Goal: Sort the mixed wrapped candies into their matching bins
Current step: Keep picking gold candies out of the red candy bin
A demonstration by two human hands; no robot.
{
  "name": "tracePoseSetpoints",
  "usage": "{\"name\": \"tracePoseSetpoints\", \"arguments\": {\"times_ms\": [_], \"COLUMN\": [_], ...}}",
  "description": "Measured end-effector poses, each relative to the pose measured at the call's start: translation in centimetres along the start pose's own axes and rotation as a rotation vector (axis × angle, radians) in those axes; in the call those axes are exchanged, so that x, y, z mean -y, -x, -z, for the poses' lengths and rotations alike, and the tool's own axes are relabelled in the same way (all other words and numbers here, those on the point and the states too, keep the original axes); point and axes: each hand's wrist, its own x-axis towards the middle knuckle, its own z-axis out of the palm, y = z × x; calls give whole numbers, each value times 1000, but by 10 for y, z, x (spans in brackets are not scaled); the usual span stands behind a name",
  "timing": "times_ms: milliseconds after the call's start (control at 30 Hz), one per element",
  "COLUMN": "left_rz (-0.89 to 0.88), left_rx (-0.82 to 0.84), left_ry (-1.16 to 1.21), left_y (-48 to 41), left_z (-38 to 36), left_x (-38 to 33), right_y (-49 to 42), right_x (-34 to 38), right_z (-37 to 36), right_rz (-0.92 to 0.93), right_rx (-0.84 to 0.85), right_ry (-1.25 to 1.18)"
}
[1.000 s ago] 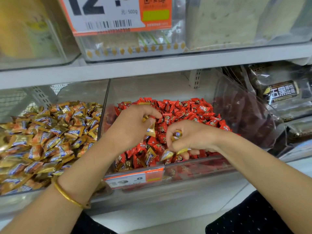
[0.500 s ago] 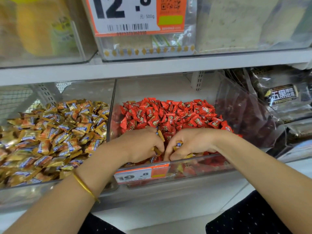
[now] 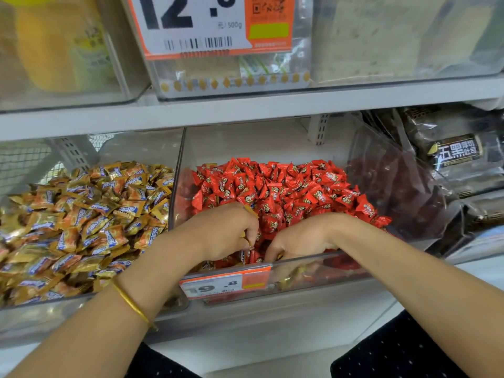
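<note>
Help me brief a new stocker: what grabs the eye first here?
The bright red candies heaped in the middle bin, with the left hand and right hand reaching into its front. Next, the gold candies filling the left bin, and the big orange price tag above.

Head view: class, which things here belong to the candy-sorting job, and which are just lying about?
Job: left hand, gripping a stray gold-wrapped candy; right hand among the red-wrapped candies in the clear plastic middle bin; heap of gold-wrapped candies in the left bin.
Lying about: orange-and-white 12.8 price tag; dark packets at right; yellow packs on the upper shelf.
</note>
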Motion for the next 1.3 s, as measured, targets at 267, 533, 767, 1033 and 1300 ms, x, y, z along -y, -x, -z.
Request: {"name": "tracePoseSetpoints", "arguments": {"times_ms": [267, 533, 767, 1033, 1300], "left_rz": [27, 15, 37, 163, 436], "left_rx": [2, -77, -375, -612, -760], "left_ry": [21, 79, 679, 1105, 918], "left_y": [-3, -5, 6, 70, 108], "left_z": [-2, -3, 17, 38, 52], "left_x": [5, 8, -5, 4, 101], "right_y": [15, 27, 61, 61, -1], "right_x": [-10, -16, -31, 40, 179], "right_z": [8, 10, 20, 6, 30], "right_rz": [98, 156, 404, 595, 412], "right_rx": [-43, -111, -305, -520, -532], "right_ry": [-201, -284, -774, -887, -364]}}
